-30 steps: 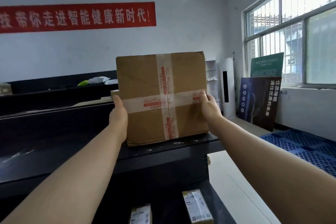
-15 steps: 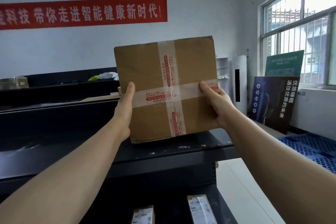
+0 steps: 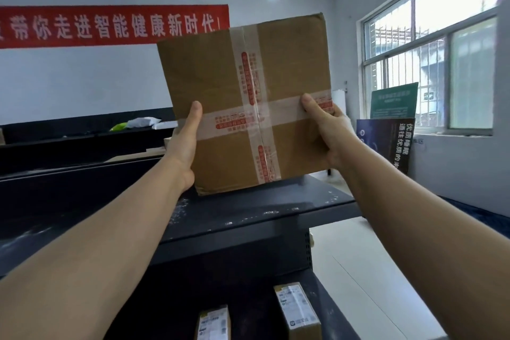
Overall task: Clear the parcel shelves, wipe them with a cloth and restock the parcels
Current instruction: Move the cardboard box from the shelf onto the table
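Head camera: left hand [image 3: 183, 143] and right hand [image 3: 328, 132] hold a big box [image 3: 220, 77].
Each grips one side, thumb on the front; a dark shelf [image 3: 276, 215] sits below them.

Taped cardboard parcel [image 3: 245, 102] tilted, raised above dusty black shelf [image 3: 248, 215]

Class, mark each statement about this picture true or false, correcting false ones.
1. The left hand and right hand both grip the brown cardboard box crossed with printed tape. True.
2. That box lies flat on the black metal shelf top. False: it is held upright, slightly tilted.
3. Two small labelled parcels sit on the lower black shelf. True.
4. The long red banner hangs right of the box. False: it hangs to its left.
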